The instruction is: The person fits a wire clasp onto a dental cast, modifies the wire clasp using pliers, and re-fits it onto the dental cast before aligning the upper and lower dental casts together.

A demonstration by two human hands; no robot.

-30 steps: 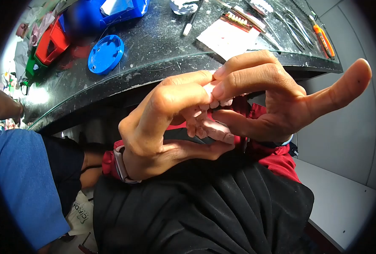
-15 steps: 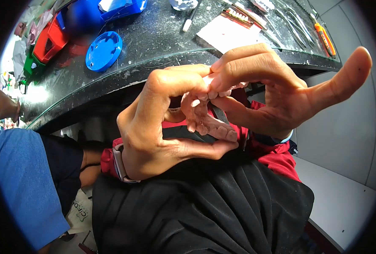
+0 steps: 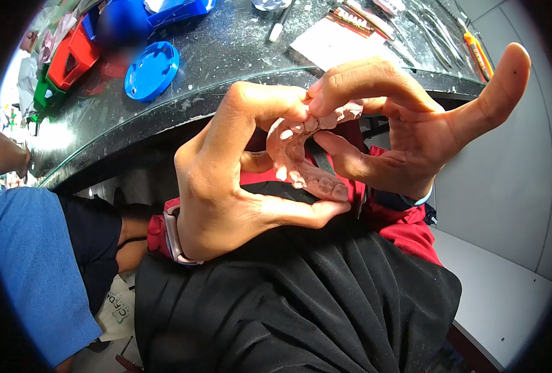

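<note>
A pinkish dental model [image 3: 297, 158], a curved arch with teeth along it, is held over my lap. My left hand [image 3: 217, 180] grips it from the left, with the index fingertip on its upper end and the thumb along its lower end. A paler tooth [image 3: 286, 133] stands out on the arch's inner side. My right hand [image 3: 397, 130] bends around the upper end. Its index fingertip rests close against my left index fingertip, and its thumb tip lies just below the teeth. Another right-hand digit sticks out to the upper right.
On the black bench [image 3: 226, 59] lie a blue round lid [image 3: 153, 71], a red bin [image 3: 74, 56], a white sheet [image 3: 325, 46], a pen [image 3: 279, 28], metal tools [image 3: 434, 34] and an orange-handled cutter [image 3: 477, 53]. Another person's blue-clothed leg [image 3: 36, 261] is at the left.
Both hands have risen slightly, and the dental model has tilted so more of its teeth show. My right index finger has moved up from the teeth, widening the gap to its thumb.
</note>
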